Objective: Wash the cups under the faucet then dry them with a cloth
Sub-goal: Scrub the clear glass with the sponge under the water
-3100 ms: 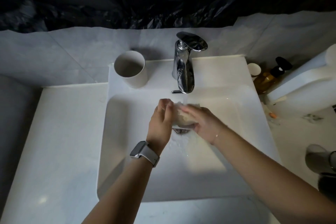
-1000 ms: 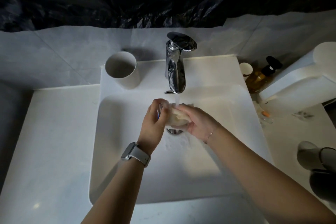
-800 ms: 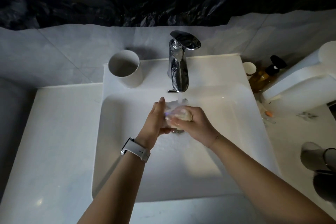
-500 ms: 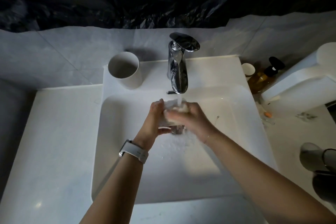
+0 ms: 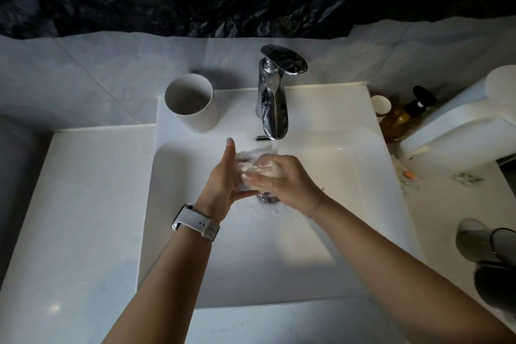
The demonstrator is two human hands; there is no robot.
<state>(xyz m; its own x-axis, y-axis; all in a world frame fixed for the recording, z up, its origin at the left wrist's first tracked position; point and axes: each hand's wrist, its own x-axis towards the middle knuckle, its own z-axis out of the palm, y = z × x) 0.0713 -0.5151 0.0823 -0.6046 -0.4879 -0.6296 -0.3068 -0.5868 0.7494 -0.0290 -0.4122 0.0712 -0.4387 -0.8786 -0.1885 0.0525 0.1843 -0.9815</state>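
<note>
Washing a clear cup under the faucet, mid-basin

Left hand cradling it, right hand curled around, seemingly rubbing with something pale; rinsing next, then drying; white cup waiting at sink's back-left corner

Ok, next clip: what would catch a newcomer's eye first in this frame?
The two hands meeting mid-basin: the left hand and right hand hold a clear cup under water running from the chrome faucet, the right hand also pressing a pale sponge-like pad against it. Next, a white cup stands upright on the sink ledge, left of the faucet.
</note>
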